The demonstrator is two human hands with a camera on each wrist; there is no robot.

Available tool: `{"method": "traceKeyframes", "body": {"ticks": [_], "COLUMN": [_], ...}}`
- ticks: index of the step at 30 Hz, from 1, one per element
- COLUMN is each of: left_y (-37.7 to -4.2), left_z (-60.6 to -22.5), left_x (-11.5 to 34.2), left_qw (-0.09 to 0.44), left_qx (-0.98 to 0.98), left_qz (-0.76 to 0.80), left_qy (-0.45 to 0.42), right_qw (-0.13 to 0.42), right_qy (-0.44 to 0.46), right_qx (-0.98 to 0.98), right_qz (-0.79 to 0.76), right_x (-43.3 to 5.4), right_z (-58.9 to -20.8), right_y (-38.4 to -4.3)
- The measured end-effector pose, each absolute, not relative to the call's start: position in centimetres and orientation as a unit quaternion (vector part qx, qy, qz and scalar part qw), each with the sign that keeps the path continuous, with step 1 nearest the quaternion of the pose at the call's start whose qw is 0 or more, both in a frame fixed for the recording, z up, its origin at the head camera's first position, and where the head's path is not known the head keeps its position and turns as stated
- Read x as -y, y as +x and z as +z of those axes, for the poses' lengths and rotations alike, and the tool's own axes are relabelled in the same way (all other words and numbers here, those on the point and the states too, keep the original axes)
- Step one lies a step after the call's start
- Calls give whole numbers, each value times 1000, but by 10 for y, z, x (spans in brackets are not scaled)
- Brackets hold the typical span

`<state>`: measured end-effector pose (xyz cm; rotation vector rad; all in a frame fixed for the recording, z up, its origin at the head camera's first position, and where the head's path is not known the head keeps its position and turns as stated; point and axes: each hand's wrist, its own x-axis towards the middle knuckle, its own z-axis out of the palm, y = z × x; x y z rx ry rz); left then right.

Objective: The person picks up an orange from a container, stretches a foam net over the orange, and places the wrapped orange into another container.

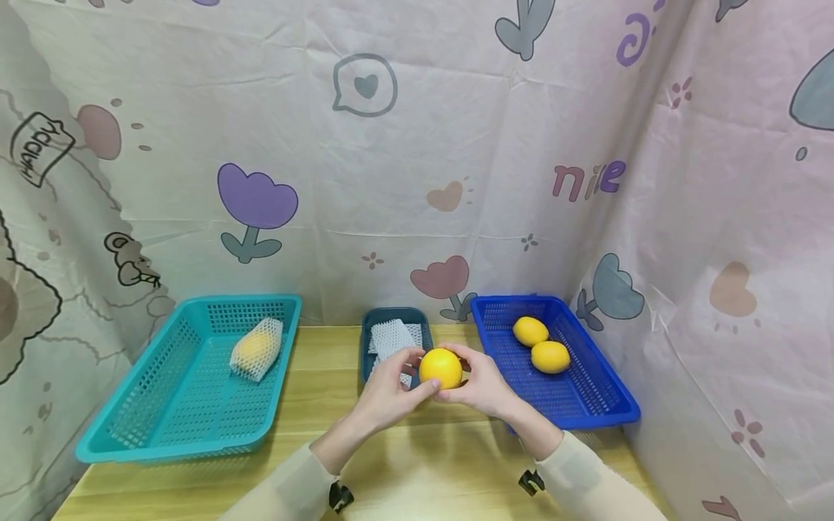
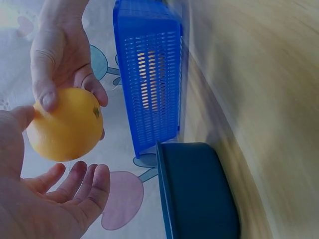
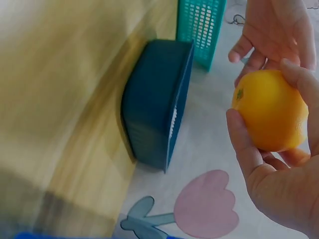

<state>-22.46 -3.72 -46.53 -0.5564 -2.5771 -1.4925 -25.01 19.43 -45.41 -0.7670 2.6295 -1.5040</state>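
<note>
A yellow-orange orange (image 1: 440, 368) is held up over the table in front of the small dark teal basket (image 1: 366, 347). My right hand (image 1: 482, 383) grips it between thumb and fingers, its green stem end showing in the right wrist view. On the other side is my left hand (image 1: 389, 391); its thumb meets the fruit, while its fingers (image 2: 92, 191) lie loosely spread below, apart from it, in the left wrist view. White foam net sleeves (image 1: 391, 337) lie in the small basket, partly hidden behind the left hand.
At right, a blue basket (image 1: 602, 376) holds two yellow-orange fruits (image 1: 550, 357). The turquoise basket (image 1: 182, 391) at left contains one fruit in a white foam net (image 1: 258, 349). All stand on a wooden table (image 1: 430, 470) against a printed curtain (image 1: 391, 181).
</note>
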Motion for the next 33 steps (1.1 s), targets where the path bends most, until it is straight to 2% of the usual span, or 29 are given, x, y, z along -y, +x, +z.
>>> {"method": "traceKeyframes", "body": {"ticks": [10,24,33], "left_y": [-220,-215,-210], "left_z": [-477,-489,-497], "left_x": [44,56,66], "left_qw": [61,41,8], "left_qx": [840,845,835], "left_qz": [-503,-496,-510], "left_qy": [-192,-194,-206], "right_qw": [-11,46,34], "right_qy": [-231,-251,-260], "right_qx": [-837,-824,-837], "right_qz": [-496,-506,-480], "right_x": [-180,-168,-165], "right_z": [-476,-492,-504], "right_y": [-244,-238,-234]}}
